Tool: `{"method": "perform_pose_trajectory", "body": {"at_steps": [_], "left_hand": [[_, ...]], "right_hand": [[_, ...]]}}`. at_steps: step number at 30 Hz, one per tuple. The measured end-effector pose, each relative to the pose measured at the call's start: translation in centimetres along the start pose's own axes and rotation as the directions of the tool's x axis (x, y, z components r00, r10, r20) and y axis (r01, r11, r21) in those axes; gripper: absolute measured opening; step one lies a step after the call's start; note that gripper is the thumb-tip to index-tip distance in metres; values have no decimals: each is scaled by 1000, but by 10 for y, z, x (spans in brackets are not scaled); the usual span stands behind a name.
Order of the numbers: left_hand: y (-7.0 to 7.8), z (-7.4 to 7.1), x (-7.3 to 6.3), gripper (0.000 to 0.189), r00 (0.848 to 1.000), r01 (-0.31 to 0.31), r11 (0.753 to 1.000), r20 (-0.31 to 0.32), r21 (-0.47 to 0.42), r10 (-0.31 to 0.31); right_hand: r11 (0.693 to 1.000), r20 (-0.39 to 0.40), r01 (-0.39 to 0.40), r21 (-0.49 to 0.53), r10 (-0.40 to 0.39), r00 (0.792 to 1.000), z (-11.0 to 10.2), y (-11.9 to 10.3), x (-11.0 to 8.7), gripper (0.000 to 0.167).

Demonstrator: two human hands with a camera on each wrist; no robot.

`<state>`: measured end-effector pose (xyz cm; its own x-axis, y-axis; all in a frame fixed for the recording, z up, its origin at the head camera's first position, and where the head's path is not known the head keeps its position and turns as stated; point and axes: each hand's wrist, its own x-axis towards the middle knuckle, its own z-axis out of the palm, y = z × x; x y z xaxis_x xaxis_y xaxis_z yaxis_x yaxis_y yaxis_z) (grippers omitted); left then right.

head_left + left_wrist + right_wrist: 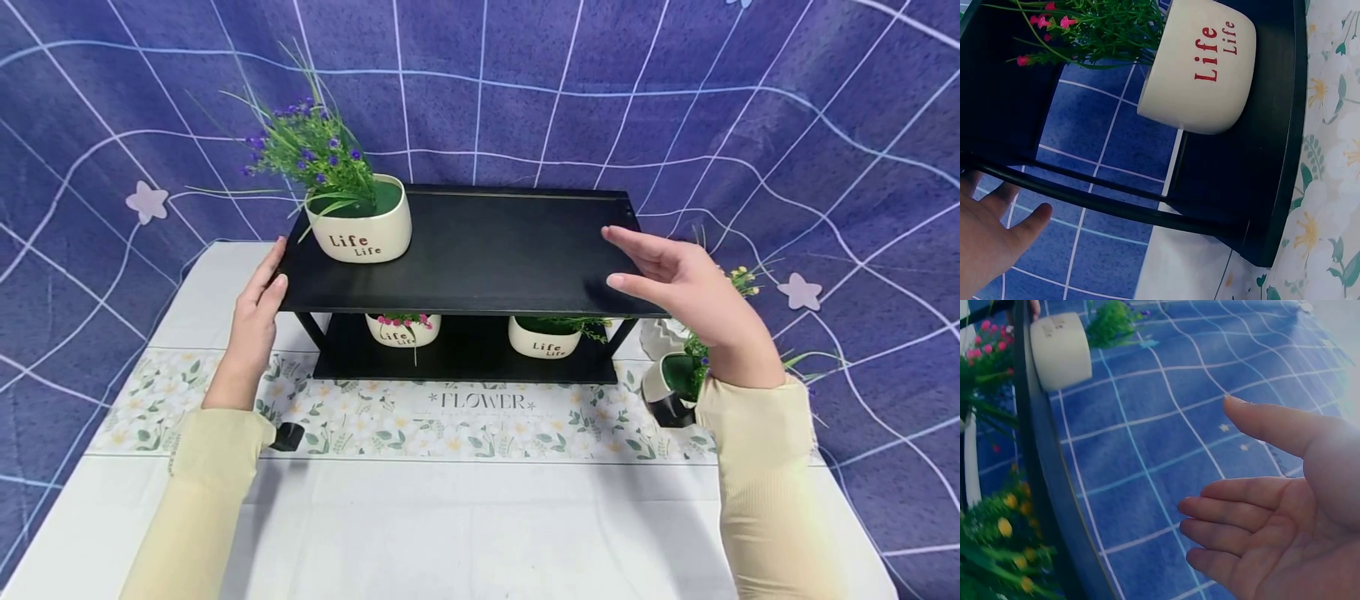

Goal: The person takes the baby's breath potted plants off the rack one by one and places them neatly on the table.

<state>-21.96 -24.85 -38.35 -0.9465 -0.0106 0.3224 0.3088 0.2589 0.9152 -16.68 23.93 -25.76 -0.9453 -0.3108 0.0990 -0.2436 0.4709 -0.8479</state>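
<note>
A black two-tier shelf (pixel 495 250) stands against the backdrop. At the left end of its top board sits a white oval "Life" pot (pixel 363 237) with purple flowers. My left hand (pixel 255 325) touches the board's left edge, its fingers fairly straight, with nothing gripped. Over the board's right end my right hand (pixel 686 287) hovers, thumb and fingers extended and the palm bare in the right wrist view. On the lower tier are a white pot with pink flowers (pixel 1210 81) and another white pot (pixel 543 342), whose yellow flowers (pixel 1004 526) show in the right wrist view.
Right of the shelf, a tilted white pot (pixel 657 382) with greenery lies partly behind my right forearm. A whitish ruffled object (pixel 660 337) is beside it. The white tablecloth (pixel 465 525) bears a floral band printed "FLOWER". A blue gridded cloth (pixel 517 108) hangs behind.
</note>
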Motion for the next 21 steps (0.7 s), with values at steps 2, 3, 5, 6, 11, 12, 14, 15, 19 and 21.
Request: {"method": "perform_pose_trajectory", "body": {"at_steps": [2, 3, 5, 6, 11, 12, 14, 15, 19, 21], "left_hand": [[0, 0, 0, 50, 1000, 2, 1000, 1, 7, -2], [0, 0, 1, 50, 1000, 2, 1000, 1, 6, -2], [0, -1, 1, 51, 1000, 6, 1000, 5, 7, -6], [0, -1, 1, 51, 1000, 9, 1000, 8, 1, -9], [2, -2, 0, 52, 999, 29, 1000, 25, -1, -29], [3, -3, 0, 53, 999, 32, 999, 31, 6, -33], [4, -4, 0, 54, 998, 39, 999, 46, 28, -40], [5, -5, 1, 54, 997, 44, 998, 56, 48, -47], [8, -9, 2, 57, 993, 67, 990, 91, 128, -78], [10, -11, 2, 59, 991, 76, 982, 93, 172, -93]], "right_hand": [[1000, 21, -1, 2, 1, 1000, 5, -2, 6, 57], [1000, 30, 3, 2, -3, 1000, 8, -2, 10, 57], [1000, 59, 10, 15, -11, 998, 13, -3, 17, 59], [1000, 77, 14, 23, -16, 997, 16, -3, 21, 60], [998, 152, 33, 56, -41, 988, 32, -4, 40, 64], [998, 160, 37, 54, -45, 986, 36, -5, 43, 65], [997, 169, 40, 62, -50, 984, 43, -6, 49, 65], [997, 173, 42, 61, -52, 983, 46, -6, 51, 66], [997, 183, 42, 62, -52, 982, 59, -8, 58, 67], [998, 192, 46, 50, -55, 980, 65, -9, 61, 67]]}}
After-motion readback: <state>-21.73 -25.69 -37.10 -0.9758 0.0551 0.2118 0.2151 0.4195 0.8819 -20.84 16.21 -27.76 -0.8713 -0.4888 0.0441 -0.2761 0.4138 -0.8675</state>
